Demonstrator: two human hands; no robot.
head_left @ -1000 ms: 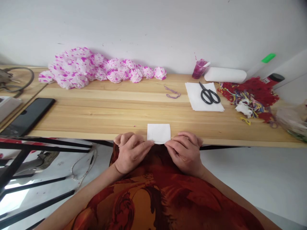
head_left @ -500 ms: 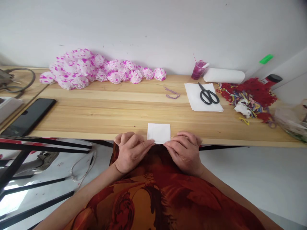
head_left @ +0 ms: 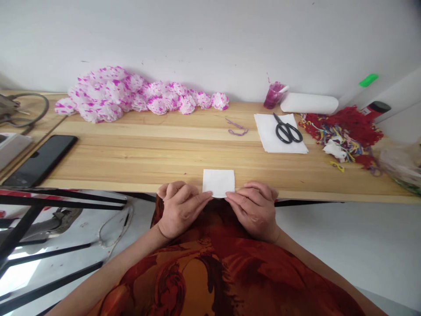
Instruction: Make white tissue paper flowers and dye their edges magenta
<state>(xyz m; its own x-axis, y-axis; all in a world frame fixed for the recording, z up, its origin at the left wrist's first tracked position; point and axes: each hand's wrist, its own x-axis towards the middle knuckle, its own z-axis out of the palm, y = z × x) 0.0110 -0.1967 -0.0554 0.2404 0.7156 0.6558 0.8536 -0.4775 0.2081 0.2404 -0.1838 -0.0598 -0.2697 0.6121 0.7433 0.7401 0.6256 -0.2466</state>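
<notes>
A small white sheet of folded paper [head_left: 219, 181] lies at the front edge of the wooden table, its near edge slightly over the rim. My left hand [head_left: 180, 208] pinches the near left corner between thumb and forefinger. At the near right corner, my right hand [head_left: 255, 210] pinches the same paper, the other fingers curled. Farther back to the right, black-handled scissors [head_left: 288, 131] rest on a stack of white paper sheets [head_left: 268, 136].
Pink-spotted white paper flowers [head_left: 108, 94] are heaped along the wall. A phone [head_left: 41, 160] lies at left. Toward the right are a cup of purple liquid [head_left: 272, 97], a white roll [head_left: 309, 103], red yarn pieces [head_left: 351, 125] and a plastic bag [head_left: 399, 164]. A purple thread [head_left: 238, 131] lies mid-table.
Hardly anything differs. Both hands keep their pinch on the paper's near edge, and the view has shifted very slightly.
</notes>
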